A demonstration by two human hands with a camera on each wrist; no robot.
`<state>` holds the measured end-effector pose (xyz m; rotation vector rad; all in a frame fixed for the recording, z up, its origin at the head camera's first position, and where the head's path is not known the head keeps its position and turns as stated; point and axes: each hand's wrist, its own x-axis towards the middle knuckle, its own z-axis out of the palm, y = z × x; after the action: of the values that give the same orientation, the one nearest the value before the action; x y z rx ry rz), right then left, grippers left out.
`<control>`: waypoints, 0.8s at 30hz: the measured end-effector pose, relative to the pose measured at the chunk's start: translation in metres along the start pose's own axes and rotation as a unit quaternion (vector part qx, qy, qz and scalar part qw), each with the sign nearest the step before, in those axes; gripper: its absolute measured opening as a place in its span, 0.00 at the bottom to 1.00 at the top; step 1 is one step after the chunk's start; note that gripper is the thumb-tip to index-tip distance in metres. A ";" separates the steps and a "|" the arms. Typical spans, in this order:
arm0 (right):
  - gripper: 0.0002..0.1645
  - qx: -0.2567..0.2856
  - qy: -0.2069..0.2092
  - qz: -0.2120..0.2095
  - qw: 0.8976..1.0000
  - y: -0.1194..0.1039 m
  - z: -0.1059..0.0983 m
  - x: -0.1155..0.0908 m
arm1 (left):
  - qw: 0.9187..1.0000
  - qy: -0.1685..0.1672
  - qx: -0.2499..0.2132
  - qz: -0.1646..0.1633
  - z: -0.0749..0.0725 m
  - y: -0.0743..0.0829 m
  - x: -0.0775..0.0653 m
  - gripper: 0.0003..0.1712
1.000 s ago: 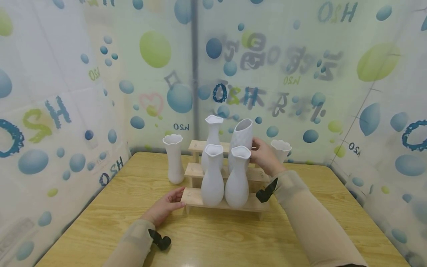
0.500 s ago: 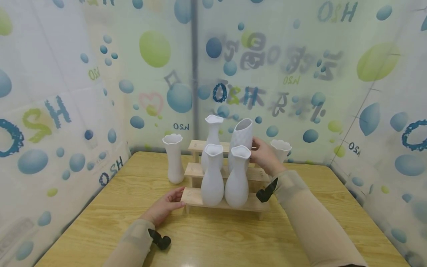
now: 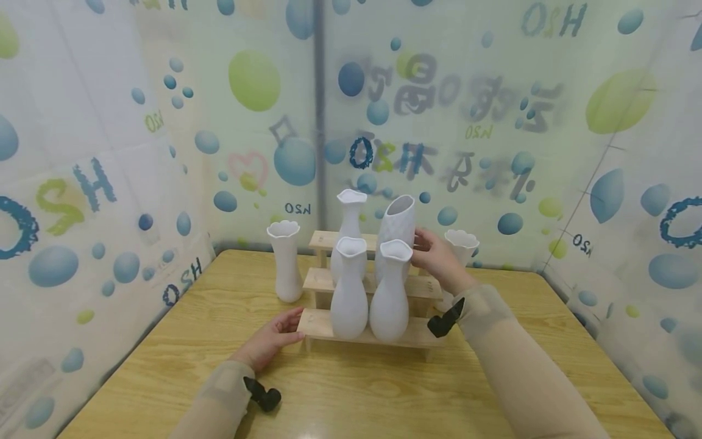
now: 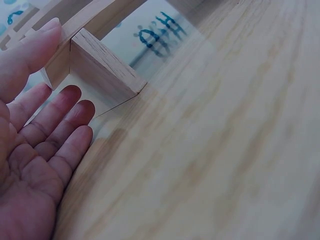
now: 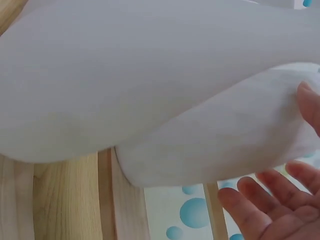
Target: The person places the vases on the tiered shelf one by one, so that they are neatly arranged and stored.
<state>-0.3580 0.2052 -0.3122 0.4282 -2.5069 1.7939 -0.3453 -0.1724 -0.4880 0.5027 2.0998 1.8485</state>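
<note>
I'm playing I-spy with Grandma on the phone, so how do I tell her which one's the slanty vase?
On the yellow wooden table stands a stepped wooden rack. Toward its back, on the right, beside the person's right hand, is the slanty vase. Its oval mouth slopes, while its neighbours have wavy, flared rims.

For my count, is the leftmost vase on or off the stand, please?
Off: the leftmost vase stands on the table beside the wooden stand.

- Left wrist: close behind left fingers point(image 4: 72, 150), facing past the tips.
- Right wrist: close behind right fingers point(image 5: 245, 210), rolled sideways.
- Head: above, behind both, farthest, facing forward-down.
- Head/left share stand point(image 4: 107, 62) end by left fingertips.
- Head/right share slant-mouthed vase point(image 3: 396, 231) beside right fingers.
</note>
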 end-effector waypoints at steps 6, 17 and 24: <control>0.42 0.019 0.006 -0.003 1.000 0.005 -0.011 -0.012 | 1.000 0.001 0.002 0.001 0.001 0.001 -0.001 0.42; 0.37 0.017 0.096 0.005 0.995 0.027 -0.031 -0.031 | 1.000 0.000 0.000 0.002 0.002 0.001 -0.001 0.43; 0.36 0.030 0.168 0.006 0.985 0.047 -0.036 -0.046 | 1.000 0.002 0.002 0.006 0.001 0.000 -0.001 0.43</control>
<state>-0.3298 0.2624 -0.3518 0.0989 -2.2352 1.7766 -0.3436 -0.1720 -0.4884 0.5146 2.1094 1.8540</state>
